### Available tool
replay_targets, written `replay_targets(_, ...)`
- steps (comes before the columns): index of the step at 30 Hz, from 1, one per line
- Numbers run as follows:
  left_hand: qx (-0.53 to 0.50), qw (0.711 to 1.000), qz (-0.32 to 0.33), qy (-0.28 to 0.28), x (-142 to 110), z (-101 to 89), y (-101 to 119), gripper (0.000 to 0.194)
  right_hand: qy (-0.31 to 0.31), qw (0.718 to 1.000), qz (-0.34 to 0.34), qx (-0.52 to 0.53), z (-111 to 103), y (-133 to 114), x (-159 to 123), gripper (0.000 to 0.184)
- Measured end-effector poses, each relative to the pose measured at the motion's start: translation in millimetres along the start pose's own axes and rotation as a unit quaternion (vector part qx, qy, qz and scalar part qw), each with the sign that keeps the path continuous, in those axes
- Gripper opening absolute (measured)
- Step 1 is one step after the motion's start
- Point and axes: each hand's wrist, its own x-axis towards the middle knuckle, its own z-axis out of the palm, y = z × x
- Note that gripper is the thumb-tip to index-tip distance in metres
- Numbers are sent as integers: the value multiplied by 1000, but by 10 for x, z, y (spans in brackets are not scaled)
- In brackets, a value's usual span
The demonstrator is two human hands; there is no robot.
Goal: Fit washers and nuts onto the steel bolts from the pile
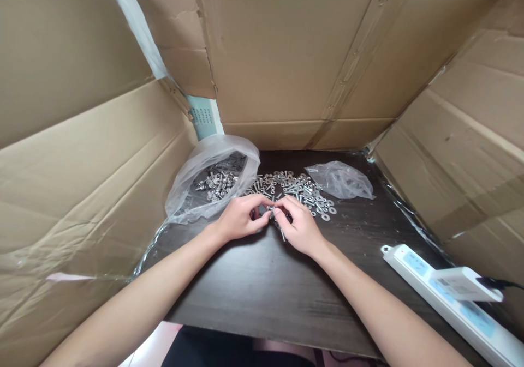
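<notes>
My left hand (pixel 245 217) and my right hand (pixel 298 226) meet above the dark table (pixel 254 285), thumbs and forefingers pinched. A small metal screw (pixel 270 209) shows between the fingertips of both. Whether a nut or washer sits on it is too small to tell. Just under my right hand another screw (pixel 283 235) pokes out toward me; I cannot tell if it is held or lies on the table. Beyond the fingers spreads a loose pile of screws, nuts and washers (pixel 301 187).
An open clear plastic bag (pixel 192 165) with assembled fasteners (pixel 221 184) stands at the left. A flatter plastic bag (pixel 344 180) lies at the back right. Cardboard walls (pixel 295 50) surround the table. A white power strip (pixel 446 301) with a plugged-in adapter (pixel 466 284) lies at the right.
</notes>
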Motion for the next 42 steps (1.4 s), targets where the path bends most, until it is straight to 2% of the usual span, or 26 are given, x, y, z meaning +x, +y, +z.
replay_targets(21,-17,1000,-5,-8,-5,13,15,20,11,1000,-12,7,1,-16,3,14)
replay_targets(42,-8,1000,-19,-23,2,1,24,17,-32,999,7,-23,9,3,2,19)
